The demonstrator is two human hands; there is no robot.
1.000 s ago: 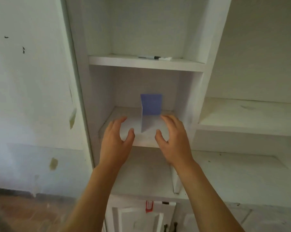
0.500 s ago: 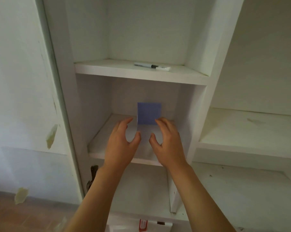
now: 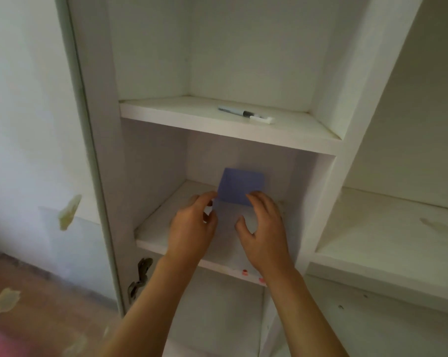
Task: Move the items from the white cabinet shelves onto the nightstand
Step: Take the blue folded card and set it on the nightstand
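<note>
A small box with a blue face (image 3: 240,185) and a pale front stands at the back of the middle shelf (image 3: 161,233) of the white cabinet. My left hand (image 3: 192,228) is at the box's left edge and my right hand (image 3: 265,228) at its right. Both have spread, slightly curved fingers. The right fingertips overlap the blue face's lower corner. Whether either hand grips the box is unclear. A grey marker (image 3: 239,113) with a white cap beside it lies on the upper shelf (image 3: 181,112).
To the right are wider open shelves (image 3: 387,228) with stained surfaces. A dark metal latch (image 3: 140,275) hangs on the cabinet's left frame. The white wall is at the left, with a reddish floor (image 3: 37,305) carrying paper scraps below.
Both hands have moved deeper into the middle shelf and closed in on the box from either side. The camera has come nearer to the cabinet.
</note>
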